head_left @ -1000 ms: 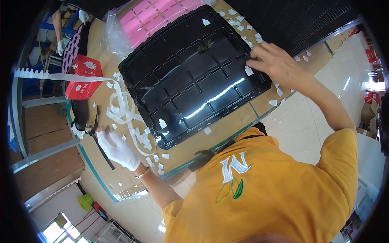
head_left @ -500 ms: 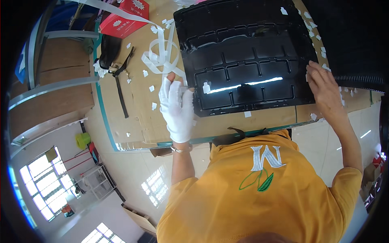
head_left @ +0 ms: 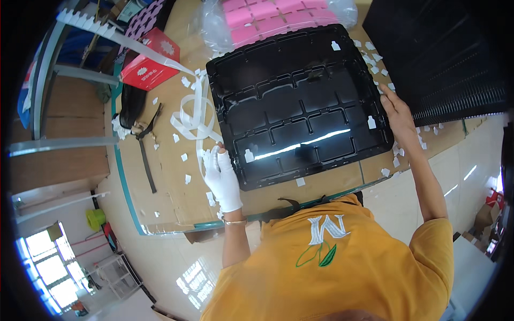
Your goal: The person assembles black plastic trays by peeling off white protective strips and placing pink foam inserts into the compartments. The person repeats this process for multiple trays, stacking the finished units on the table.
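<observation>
A black moulded plastic tray [head_left: 278, 101] lies on the cardboard-covered table in front of me, with three small white stickers on its face: a lower-left sticker [head_left: 249, 155], a right-hand sticker [head_left: 371, 122] and an upper-right sticker [head_left: 335, 46]. My left hand [head_left: 222, 179], in a white fingertip-less glove, is closed beside the tray's left edge. A looped white strip [head_left: 186, 117] runs down to its fingers, which seem to hold it; their grip is partly hidden. At the tray's right edge, my bare right hand [head_left: 397, 109] has its fingers stretched out and apart.
Small white pieces [head_left: 369, 59] litter the table along both sides of the tray. A red box [head_left: 151, 61] and a black strap [head_left: 146, 163] are on the left. Pink sheets [head_left: 273, 18] in clear plastic lie beyond the tray. Large black ribbed sheets [head_left: 439, 64] occupy the right.
The view has shifted, showing more of the table's far side. My right hand has moved off the tray's face to its edge, uncovering a white sticker. My left fingers have drawn closer together.
</observation>
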`<state>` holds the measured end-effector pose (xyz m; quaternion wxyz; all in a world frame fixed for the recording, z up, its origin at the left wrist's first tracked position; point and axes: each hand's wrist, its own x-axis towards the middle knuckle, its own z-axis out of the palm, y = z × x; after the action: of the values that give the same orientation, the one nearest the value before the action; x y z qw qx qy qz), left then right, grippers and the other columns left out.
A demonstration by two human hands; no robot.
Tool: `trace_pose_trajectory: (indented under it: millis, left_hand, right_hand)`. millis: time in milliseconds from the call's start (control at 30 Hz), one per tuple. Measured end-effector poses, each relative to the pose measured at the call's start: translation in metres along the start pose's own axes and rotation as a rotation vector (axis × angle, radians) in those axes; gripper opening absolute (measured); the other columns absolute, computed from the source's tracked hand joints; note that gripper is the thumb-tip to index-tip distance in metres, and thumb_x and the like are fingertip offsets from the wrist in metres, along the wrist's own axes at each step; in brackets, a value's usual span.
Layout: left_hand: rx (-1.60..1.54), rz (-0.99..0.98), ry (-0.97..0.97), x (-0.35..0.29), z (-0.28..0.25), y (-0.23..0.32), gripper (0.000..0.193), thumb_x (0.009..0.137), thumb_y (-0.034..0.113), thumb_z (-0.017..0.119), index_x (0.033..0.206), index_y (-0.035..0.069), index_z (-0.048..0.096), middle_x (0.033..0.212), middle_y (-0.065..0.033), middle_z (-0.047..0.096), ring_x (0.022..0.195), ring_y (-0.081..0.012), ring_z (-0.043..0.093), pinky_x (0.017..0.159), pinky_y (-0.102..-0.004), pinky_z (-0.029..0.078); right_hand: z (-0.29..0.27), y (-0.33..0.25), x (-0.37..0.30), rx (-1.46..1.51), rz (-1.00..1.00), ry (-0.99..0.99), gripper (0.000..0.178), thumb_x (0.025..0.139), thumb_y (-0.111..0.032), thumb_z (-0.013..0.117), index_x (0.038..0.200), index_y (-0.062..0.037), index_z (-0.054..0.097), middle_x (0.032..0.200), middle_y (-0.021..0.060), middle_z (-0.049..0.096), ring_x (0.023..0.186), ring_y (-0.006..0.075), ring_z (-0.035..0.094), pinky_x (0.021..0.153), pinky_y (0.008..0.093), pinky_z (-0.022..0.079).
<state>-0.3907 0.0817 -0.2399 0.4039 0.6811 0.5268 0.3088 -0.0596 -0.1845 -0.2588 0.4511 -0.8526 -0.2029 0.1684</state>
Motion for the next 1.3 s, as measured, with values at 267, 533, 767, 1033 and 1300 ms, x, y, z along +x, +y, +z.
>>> trace_pose_trajectory:
  millis: [267, 533, 767, 1033, 1300]
  left_hand:
    - [0.058, 0.072, 0.010, -0.012, -0.005, -0.001, 0.032, 0.097, 0.019, 0.057, 0.117, -0.005, 0.064, 0.112, -0.0197, 0.067, 0.109, -0.0298, 0.060, 0.098, -0.0346, 0.042]
    - [0.400, 0.593, -0.217, -0.017, -0.021, 0.014, 0.025, 0.074, 0.004, 0.074, 0.098, 0.002, 0.070, 0.130, -0.0177, 0.055, 0.116, -0.0379, 0.050, 0.096, -0.0432, 0.042]
    - [0.455, 0.510, -0.254, -0.001, -0.007, 0.024, 0.038, 0.071, 0.007, 0.077, 0.107, 0.001, 0.064, 0.138, -0.0218, 0.047, 0.126, -0.0397, 0.044, 0.104, -0.0413, 0.038]
    - [0.389, 0.478, -0.018, 0.007, 0.004, 0.018, 0.035, 0.072, -0.001, 0.074, 0.106, -0.002, 0.065, 0.145, -0.0208, 0.040, 0.128, -0.0353, 0.047, 0.100, -0.0373, 0.045]
    - [0.631, 0.638, -0.255, -0.007, -0.006, 0.033, 0.020, 0.069, 0.000, 0.076, 0.088, -0.002, 0.070, 0.141, -0.0229, 0.046, 0.130, -0.0384, 0.045, 0.105, -0.0419, 0.040]
  right_hand:
    - [0.008, -0.036, 0.001, 0.225, 0.111, -0.013, 0.041, 0.101, -0.019, 0.049, 0.139, -0.0048, 0.050, 0.129, 0.0094, 0.059, 0.112, 0.0138, 0.055, 0.097, 0.0241, 0.039]
    - [0.000, -0.019, -0.005, 0.243, 0.152, 0.010, 0.044, 0.101, -0.019, 0.049, 0.143, -0.0063, 0.044, 0.118, 0.0087, 0.065, 0.107, 0.0138, 0.059, 0.094, 0.0286, 0.045]
    - [0.001, -0.021, -0.011, 0.256, 0.107, 0.039, 0.042, 0.100, -0.017, 0.052, 0.140, -0.0061, 0.049, 0.118, 0.0087, 0.065, 0.104, 0.0130, 0.058, 0.091, 0.0283, 0.046]
    - [-0.004, -0.025, -0.017, 0.170, 0.069, 0.064, 0.041, 0.100, -0.019, 0.054, 0.138, -0.0056, 0.051, 0.114, 0.0056, 0.065, 0.097, 0.0101, 0.059, 0.085, 0.0242, 0.047]
    - [-0.011, -0.014, -0.011, 0.151, 0.070, 0.059, 0.040, 0.100, -0.021, 0.055, 0.137, -0.0085, 0.053, 0.119, 0.0083, 0.064, 0.102, 0.0138, 0.060, 0.089, 0.0280, 0.048]
